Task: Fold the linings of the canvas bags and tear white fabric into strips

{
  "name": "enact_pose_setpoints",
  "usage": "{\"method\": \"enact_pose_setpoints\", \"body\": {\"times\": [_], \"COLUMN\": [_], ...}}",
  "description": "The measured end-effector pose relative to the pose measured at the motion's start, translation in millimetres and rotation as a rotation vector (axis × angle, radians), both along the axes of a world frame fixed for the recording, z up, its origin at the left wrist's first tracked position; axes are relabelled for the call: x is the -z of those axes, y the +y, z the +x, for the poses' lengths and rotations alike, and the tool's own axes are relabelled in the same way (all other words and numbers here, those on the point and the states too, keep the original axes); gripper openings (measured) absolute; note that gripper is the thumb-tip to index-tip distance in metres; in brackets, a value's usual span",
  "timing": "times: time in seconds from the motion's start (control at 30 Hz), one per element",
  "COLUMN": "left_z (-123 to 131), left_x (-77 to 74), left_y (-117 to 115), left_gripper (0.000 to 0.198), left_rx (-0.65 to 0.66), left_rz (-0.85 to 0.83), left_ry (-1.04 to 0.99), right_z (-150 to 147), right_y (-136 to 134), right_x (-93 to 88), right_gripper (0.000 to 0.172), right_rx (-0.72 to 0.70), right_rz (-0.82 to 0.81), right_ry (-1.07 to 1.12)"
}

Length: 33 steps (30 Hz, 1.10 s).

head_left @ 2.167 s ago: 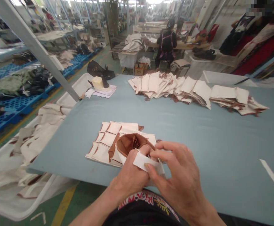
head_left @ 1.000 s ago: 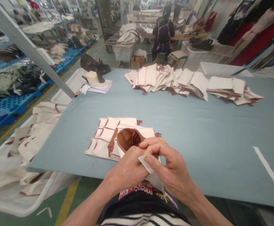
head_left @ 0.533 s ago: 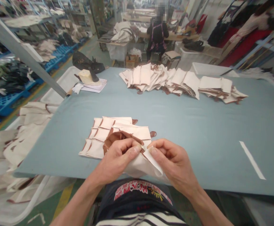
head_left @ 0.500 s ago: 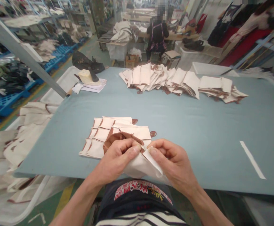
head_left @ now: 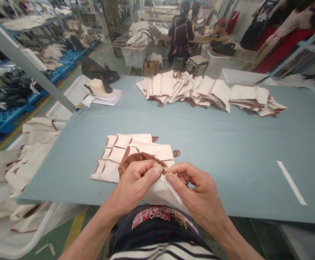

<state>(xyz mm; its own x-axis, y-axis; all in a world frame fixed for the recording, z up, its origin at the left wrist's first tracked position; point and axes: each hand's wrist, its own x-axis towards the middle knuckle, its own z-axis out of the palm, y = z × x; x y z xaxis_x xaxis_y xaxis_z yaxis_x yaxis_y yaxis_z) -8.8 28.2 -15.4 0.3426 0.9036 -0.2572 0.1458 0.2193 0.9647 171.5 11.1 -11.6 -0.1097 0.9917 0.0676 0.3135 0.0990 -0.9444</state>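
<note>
The bag, cream with a brown lining, is held between both hands at the lower centre of the frame, its mouth gaping toward the upper left and overlapping the near stack on the bench. The left hand grasps the bag's edge between thumb and forefinger; the right hand pinches a white strip at that edge. The fingertips hide the contact, so whether the right hand also grips cloth cannot be told. Good handling would seem to call for a firm left pinch close to the working point, the edge flat and untwisted, with light right-hand pressure lest the strip crease or slip. A loose strip lies at the frame's right, well apart.
</note>
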Motion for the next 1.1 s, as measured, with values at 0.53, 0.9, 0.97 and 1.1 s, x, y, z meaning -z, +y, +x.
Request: {"method": "enact_pose_setpoints", "body": {"times": [0.53, 0.9, 0.97, 1.1], "left_z": [-2, 4, 3, 1], "left_x": [-1.3, 6.6, 7.2, 5.3], "left_y": [3, -2, -2, 0], "left_gripper": [0.04, 0.039, 0.039, 0.038], "left_rx": [0.029, -0.055, -0.052, -0.016], "left_rz": [0.06, 0.206, 0.191, 0.161], "left_ry": [0.078, 0.244, 0.226, 0.145], "right_z": [0, -4, -4, -4], "right_y": [5, 7, 9, 12], "right_x": [11.3, 17.9, 23.3, 28.7], "right_gripper": [0.017, 0.033, 0.038, 0.043], "right_rx": [-0.039, -0.085, -0.101, -0.144], "right_rz": [-0.123, -0.42, -0.483, -0.56], "right_ry": [-0.042, 0.162, 0.264, 0.373]}}
